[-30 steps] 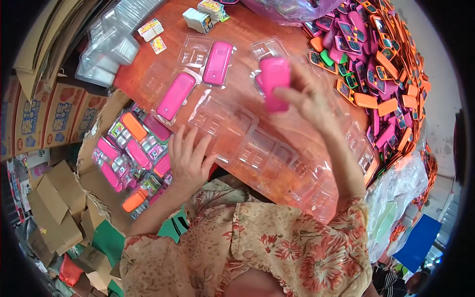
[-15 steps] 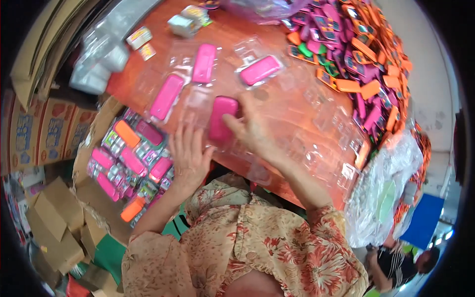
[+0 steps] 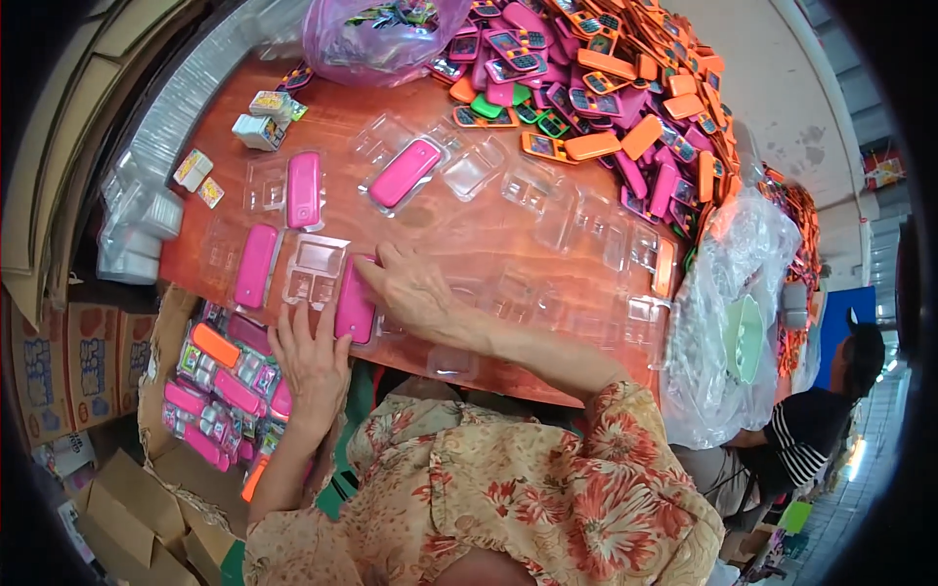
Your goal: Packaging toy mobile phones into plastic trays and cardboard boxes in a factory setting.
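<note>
A pink flip-style toy phone (image 3: 356,311) lies in a clear plastic blister tray (image 3: 315,270) near the table's front edge. My right hand (image 3: 408,291) grips the phone's far right side, its fingers bent over the edge. My left hand (image 3: 311,354) rests across the tray's near side with fingers spread, and its thumb tip comes close to the phone's near end. Farther off, more pink phones sit in clear trays: one to the left (image 3: 256,266), another behind it (image 3: 304,190) and a third (image 3: 405,172) at the middle.
Several bare clear trays (image 3: 591,230) cover the table's right side. A heap of pink, orange and green toy phones (image 3: 596,88) fills the far right, beside a purple bag (image 3: 376,44). Small card stacks (image 3: 259,131) stand far left. A carton (image 3: 156,391) of packed phones is at lower left.
The whole view has shifted, so the table's things appear farther left. My right hand stays at the pink phone, and my left hand stays spread beside it.
</note>
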Available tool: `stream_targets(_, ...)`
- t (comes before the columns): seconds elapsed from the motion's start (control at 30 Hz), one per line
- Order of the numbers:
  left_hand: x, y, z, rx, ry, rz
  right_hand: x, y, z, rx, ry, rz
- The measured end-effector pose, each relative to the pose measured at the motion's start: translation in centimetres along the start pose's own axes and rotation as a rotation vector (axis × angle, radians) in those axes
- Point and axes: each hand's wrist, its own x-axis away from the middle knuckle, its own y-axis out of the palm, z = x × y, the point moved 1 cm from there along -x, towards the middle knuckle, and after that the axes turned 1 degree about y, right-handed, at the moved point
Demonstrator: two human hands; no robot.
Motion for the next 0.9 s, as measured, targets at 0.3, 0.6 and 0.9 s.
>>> stream_targets(0.3,-7.2,-0.5,2.4,0.090,0.200,0.091,-2.8,-7.8,13.3,0.189,0.222,0.150)
stream_targets(0.6,-18.9,7.1,8.1,0.108,0.475,-0.010,-6.4,-8.4,21.7,0.243,0.043,0.097)
stream_targets(0.9,-17.2,7.1,7.0,0.175,0.425,-0.161,-6.4,-7.7,22.9,0.541,0.119,0.017)
